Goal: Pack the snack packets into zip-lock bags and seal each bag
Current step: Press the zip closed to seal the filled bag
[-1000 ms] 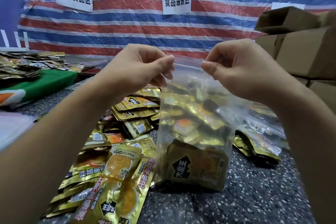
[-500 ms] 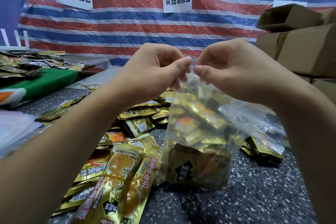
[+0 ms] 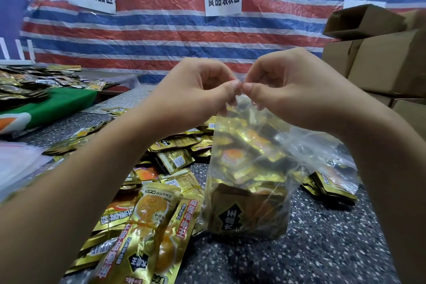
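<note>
At 7 o'clock, nearest the camera, loose packets (image 3: 147, 221) lie in a gold heap on the speckled table (image 3: 322, 249), fanning away toward 11. Just right of them, at about 6 o'clock, the bag (image 3: 249, 182) stands on its base on the table, already holding a stack of gold packets. Its long axis runs upright, from the table to the hands above it, and its clear upper part is slack and creased, bulging out toward 3 o'clock.

Above the bag, near the middle of the view, both hands meet at its mouth. The left hand (image 3: 196, 90) pinches the top edge between thumb and curled fingers; the right hand (image 3: 295, 94) does the same from the other side. The two thumb tips all but touch, so the grips sit side by side at one spot on the mouth. The bag hangs straight down from the fingers, toward 6 o'clock. Neither hand is clearly nearer to it. The zip strip itself is hidden under the fingers, so I cannot tell how much of it is closed.

My guess is that sealing is under way, and the next move turns on sliding the pinches along the mouth's line, across the bag's upright axis.

Farther off, brown boxes (image 3: 380, 57) are stacked at 2 o'clock, more packets lie at 10, and a striped tarp (image 3: 161, 37) with paper signs hangs at 12.
</note>
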`<action>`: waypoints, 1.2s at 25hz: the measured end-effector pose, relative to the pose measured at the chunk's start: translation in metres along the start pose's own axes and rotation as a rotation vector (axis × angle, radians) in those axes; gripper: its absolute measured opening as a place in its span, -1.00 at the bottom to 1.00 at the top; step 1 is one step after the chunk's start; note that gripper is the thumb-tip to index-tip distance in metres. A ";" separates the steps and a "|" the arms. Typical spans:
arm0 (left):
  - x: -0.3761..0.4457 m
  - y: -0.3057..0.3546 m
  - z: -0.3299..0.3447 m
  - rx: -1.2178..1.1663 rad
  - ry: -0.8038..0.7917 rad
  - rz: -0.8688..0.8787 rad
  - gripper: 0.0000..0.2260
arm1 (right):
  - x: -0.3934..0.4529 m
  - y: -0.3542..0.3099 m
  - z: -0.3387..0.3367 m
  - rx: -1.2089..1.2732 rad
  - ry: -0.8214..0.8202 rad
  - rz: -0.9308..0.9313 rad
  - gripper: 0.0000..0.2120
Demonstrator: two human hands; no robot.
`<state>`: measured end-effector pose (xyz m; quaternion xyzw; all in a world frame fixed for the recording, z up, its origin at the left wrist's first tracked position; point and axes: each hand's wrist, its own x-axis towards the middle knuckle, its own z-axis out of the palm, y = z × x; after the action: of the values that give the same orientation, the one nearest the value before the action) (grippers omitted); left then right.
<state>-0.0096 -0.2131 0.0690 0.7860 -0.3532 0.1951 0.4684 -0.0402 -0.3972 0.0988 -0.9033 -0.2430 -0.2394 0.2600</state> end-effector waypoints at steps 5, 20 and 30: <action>0.000 0.001 -0.003 -0.080 -0.031 -0.048 -0.88 | 0.000 -0.002 -0.001 0.010 -0.007 0.014 -0.86; -0.001 0.003 -0.008 -0.145 -0.120 -0.121 -0.80 | -0.005 -0.013 -0.006 0.072 -0.062 0.145 -0.83; -0.002 0.004 -0.008 -0.189 -0.131 -0.147 -0.83 | -0.004 -0.011 -0.006 0.071 -0.034 0.205 -0.77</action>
<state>-0.0135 -0.2061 0.0738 0.7731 -0.3412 0.0744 0.5295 -0.0517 -0.3938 0.1049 -0.9176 -0.1621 -0.1875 0.3108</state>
